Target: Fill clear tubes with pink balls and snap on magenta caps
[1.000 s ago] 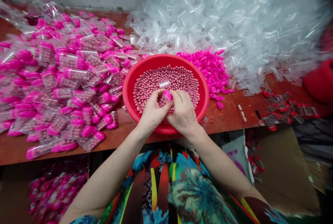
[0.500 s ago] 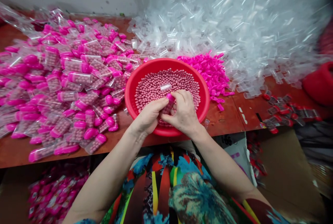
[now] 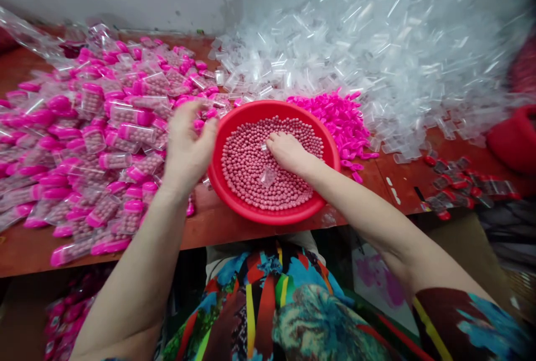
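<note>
Over the near right edge of the heap of filled, pink-capped clear tubes (image 3: 136, 133) is my left hand (image 3: 184, 148), slightly blurred. Its thumb and fingers are apart, and pink caps show in the gap between them. My right hand (image 3: 288, 151) reaches into the red bowl (image 3: 221, 196), fingertips closed on a small clear plastic tube (image 3: 264, 147) mostly covered by them. Pink beads (image 3: 247, 174) fill the bowl's bottom. Another clear tube (image 3: 267, 177) lies on the beads, below my right hand.
Loose bright pink caps (image 3: 335, 120) are piled at the bowl's right. Behind them spreads a large heap of empty clear tubes (image 3: 377, 53). Red-capped clear tubes (image 3: 460, 182) lie farther right, near a red container (image 3: 515, 140). The reddish table (image 3: 368, 188) ends close to my body.
My hands have parted. The left moved from the bowl to the filled heap, and the pink-capped tube between my hands is no longer there. My right hand took hold of a clear tube.
</note>
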`<control>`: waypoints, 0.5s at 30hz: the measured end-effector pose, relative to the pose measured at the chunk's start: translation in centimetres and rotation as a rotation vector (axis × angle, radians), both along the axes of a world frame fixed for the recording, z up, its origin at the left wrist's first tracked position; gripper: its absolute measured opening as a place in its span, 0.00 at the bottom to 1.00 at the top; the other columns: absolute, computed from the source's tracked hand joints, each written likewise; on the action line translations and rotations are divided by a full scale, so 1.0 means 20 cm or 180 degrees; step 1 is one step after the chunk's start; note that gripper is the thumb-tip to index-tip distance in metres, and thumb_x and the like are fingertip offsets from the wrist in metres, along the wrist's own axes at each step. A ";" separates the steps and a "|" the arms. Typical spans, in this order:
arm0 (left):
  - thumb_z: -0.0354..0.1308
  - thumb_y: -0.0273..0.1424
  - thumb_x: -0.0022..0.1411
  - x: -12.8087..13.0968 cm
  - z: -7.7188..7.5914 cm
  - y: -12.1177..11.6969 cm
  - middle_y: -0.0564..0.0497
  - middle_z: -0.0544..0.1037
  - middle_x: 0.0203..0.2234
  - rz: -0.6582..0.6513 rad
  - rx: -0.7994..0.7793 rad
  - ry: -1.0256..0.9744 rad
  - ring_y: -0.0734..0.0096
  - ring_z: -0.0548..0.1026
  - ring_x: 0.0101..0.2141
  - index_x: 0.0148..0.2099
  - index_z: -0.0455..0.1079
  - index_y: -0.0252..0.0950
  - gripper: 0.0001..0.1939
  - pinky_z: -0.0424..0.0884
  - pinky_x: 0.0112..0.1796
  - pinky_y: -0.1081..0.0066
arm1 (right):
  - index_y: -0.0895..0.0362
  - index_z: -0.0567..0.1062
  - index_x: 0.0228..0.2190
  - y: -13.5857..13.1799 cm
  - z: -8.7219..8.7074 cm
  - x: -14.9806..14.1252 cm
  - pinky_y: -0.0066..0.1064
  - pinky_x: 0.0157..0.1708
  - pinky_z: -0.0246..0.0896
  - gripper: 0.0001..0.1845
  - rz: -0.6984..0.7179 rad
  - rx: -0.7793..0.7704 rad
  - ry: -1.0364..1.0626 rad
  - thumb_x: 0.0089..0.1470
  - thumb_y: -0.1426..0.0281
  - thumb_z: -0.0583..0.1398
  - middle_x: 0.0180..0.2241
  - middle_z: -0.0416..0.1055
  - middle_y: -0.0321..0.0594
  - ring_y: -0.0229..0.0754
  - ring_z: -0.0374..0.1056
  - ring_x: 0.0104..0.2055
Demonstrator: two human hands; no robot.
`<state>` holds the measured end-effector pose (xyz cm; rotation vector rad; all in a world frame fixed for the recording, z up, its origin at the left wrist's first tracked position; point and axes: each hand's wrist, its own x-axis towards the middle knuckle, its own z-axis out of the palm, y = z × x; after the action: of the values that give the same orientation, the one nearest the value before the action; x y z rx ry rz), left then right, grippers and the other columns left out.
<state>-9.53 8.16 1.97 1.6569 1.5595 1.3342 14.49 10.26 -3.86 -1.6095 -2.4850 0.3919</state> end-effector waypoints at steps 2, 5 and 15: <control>0.67 0.34 0.59 0.14 -0.05 -0.05 0.43 0.80 0.49 -0.0480 -0.0733 -0.0679 0.57 0.76 0.49 0.52 0.76 0.33 0.20 0.71 0.51 0.60 | 0.64 0.79 0.37 0.01 -0.01 -0.02 0.45 0.55 0.65 0.13 -0.0060 -0.0139 0.0176 0.62 0.82 0.54 0.44 0.78 0.59 0.52 0.74 0.50; 0.70 0.30 0.52 0.32 -0.11 -0.12 0.43 0.81 0.42 -0.0596 -0.1620 -0.1654 0.63 0.78 0.41 0.49 0.75 0.30 0.21 0.73 0.39 0.68 | 0.61 0.79 0.41 -0.05 0.03 0.01 0.37 0.51 0.69 0.12 -0.0152 -0.0434 0.0919 0.63 0.79 0.56 0.43 0.80 0.50 0.43 0.76 0.46; 0.78 0.35 0.38 0.38 -0.07 -0.07 0.45 0.80 0.28 -0.1220 -0.2464 -0.2186 0.72 0.72 0.27 0.33 0.80 0.31 0.19 0.62 0.27 0.73 | 0.58 0.76 0.36 -0.33 0.06 0.06 0.30 0.33 0.74 0.18 -0.1228 -0.2414 0.4520 0.54 0.57 0.68 0.32 0.79 0.40 0.36 0.74 0.29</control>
<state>-1.86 6.85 0.47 0.8223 1.0546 0.7974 15.63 3.61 -2.68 -1.1277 -0.9433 1.7427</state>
